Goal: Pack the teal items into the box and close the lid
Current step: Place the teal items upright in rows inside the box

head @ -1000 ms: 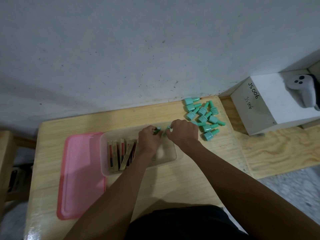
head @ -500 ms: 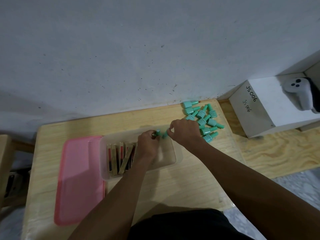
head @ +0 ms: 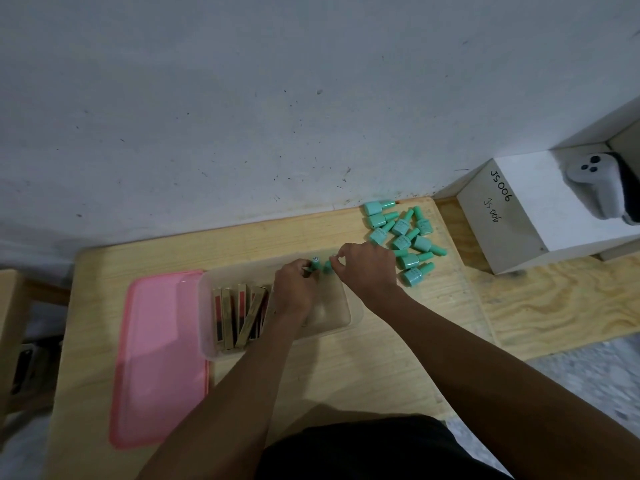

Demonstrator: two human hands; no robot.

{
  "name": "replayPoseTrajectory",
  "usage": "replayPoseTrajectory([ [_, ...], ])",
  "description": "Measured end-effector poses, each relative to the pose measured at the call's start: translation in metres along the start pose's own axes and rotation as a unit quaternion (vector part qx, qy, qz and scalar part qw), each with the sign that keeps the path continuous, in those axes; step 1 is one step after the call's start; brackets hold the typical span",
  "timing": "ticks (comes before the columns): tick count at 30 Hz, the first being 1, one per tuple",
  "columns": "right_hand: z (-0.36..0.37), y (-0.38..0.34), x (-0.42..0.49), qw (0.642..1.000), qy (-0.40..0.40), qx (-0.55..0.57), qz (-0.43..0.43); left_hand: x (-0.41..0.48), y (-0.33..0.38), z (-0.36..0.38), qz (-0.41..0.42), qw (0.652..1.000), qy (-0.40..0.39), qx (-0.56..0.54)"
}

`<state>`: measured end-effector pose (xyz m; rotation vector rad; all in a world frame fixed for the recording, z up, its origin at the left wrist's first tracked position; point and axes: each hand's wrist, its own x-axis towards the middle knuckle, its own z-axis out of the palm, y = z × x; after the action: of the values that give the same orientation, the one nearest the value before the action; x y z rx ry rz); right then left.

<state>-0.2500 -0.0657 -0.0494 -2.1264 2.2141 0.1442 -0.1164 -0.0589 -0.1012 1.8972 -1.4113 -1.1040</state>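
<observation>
A clear plastic box (head: pixel 349 315) stands open on the wooden table, with several gold and red sticks (head: pixel 239 315) leaning in its left half. Both hands hover over the box's far edge. My left hand (head: pixel 294 289) pinches a teal bottle (head: pixel 314 263) by its top. My right hand (head: pixel 369 268) pinches a second teal bottle (head: pixel 327 267) right beside it. Several more teal bottles (head: pixel 403 237) lie in a loose pile at the table's far right corner. The pink lid (head: pixel 159 355) lies flat to the left of the box.
A white box (head: pixel 512 220) marked JS006 sits on the plywood surface to the right, with a white controller (head: pixel 595 181) on top. A grey wall rises directly behind the table (head: pixel 346 368). A wooden piece (head: pixel 10 313) shows at the left edge.
Both hands stay over the far edge of the box, each holding a teal bottle; the view has shifted slightly. The bottle pile and the lid have not moved.
</observation>
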Motion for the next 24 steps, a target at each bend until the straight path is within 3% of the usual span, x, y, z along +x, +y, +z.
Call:
replayPoseTrajectory([
  [10, 0.010, 0.039, -0.026, 0.993, 0.024, 0.105, 0.043, -0.007, 0.002, 0.006, 0.019, 0.999, 0.041, 0.013],
  [15, 0.027, 0.104, -0.063, 0.962, -0.006, 0.185, 0.203, -0.027, 0.008, 0.002, 0.027, 0.996, 0.088, -0.015],
  [18, 0.046, 0.147, -0.077, 0.923, -0.059, 0.260, 0.277, -0.046, 0.023, 0.005, 0.085, 0.990, 0.112, 0.002],
  [24, 0.064, 0.190, -0.062, 0.860, -0.112, 0.405, 0.288, -0.051, 0.075, 0.050, 0.242, 0.968, -0.014, 0.070],
])
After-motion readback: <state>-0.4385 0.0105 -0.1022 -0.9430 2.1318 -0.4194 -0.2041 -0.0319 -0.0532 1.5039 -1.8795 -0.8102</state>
